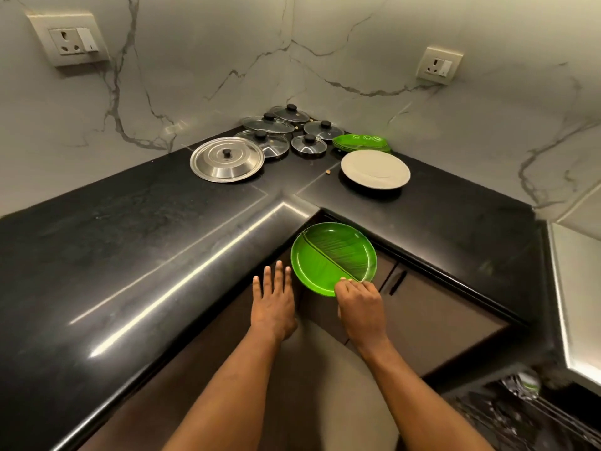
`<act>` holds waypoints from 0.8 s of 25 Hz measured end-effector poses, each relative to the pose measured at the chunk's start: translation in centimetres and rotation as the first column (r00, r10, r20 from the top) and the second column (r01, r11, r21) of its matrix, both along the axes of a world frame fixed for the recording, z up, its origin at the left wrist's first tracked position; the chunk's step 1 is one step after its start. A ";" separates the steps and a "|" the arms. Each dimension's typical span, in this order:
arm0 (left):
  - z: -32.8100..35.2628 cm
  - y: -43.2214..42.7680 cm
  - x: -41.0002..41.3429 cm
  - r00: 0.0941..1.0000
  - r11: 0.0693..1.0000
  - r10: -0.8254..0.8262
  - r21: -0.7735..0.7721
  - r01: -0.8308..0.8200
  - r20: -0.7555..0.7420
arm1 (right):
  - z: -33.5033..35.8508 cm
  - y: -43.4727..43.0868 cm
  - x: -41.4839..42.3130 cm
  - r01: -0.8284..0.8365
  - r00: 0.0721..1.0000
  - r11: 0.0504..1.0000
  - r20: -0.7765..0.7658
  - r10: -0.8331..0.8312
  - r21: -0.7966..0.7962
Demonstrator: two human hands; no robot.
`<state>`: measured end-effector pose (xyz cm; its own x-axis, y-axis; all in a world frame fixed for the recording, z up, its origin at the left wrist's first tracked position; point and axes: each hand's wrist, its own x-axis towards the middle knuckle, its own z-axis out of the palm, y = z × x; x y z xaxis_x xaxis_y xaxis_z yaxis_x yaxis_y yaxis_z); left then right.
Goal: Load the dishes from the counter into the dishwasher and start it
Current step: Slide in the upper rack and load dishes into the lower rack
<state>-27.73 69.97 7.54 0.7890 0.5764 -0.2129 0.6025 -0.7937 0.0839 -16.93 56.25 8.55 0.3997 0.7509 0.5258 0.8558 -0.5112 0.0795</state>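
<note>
Green plate point(331, 255) face-up, midrib diagonal, right hand point(357, 301) pinching rim.

We see a rather dim, warm-tinted corner lit from overhead. Long white streaks of glare run along the rounded front edge of the glossy black stone counter point(130, 255), and a duller sheen lies on its flat top. The round steel lid with a black knob point(226, 159) catches bright rings of light. The round white plate point(375, 169) throws a soft shadow on its near side. The round green leaf-patterned plate point(331, 255) looks vivid and sharp. Wide-angle distortion bows the counter's edges and tilts the beige wall socket point(70, 39) at upper left outward. The dark wire rack point(520, 415) at lower right is murky and blurred.
</note>
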 end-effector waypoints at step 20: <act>-3.1 -24.6 -18.1 0.976 0.980 -0.193 -0.077 0.186 -0.105 | -3.4 -26.6 -19.4 0.175 0.965 0.979 -0.177 -0.192 -0.109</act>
